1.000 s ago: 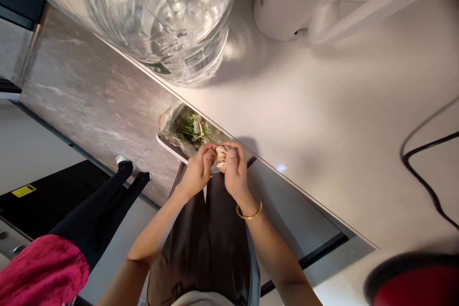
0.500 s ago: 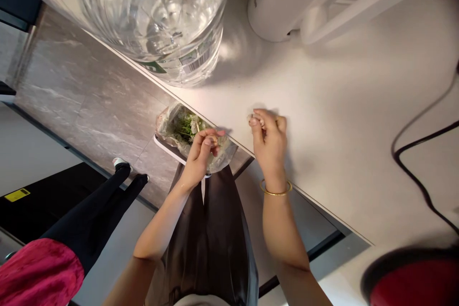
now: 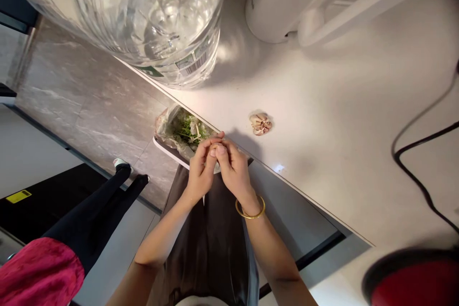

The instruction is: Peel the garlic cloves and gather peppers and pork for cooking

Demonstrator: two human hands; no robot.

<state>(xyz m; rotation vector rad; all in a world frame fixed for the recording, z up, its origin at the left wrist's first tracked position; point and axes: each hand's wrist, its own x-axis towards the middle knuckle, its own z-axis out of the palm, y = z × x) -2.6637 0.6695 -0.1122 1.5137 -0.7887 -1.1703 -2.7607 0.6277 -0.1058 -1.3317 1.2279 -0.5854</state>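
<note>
Left hand (image 3: 199, 177): fingers curled shut, tips pressed against those of the right hand; anything pinched between them hidden.
Right hand (image 3: 234, 172): fingers closed likewise, just off the counter (image 3: 322, 119) edge.
Garlic bulb (image 3: 261, 123): on the counter at 2 o'clock from the fingertips (image 3: 211, 146), apart, untouched.
Waste bag (image 3: 172, 122): open, at 10 o'clock just beyond the fingertips, green scraps inside.
Water bottle (image 3: 154, 14): on the counter at 11 o'clock, well apart.

Two hands (image 3: 199, 177); one garlic bulb (image 3: 261, 123); one water jug (image 3: 150, 14); one bin (image 3: 168, 149)
</note>
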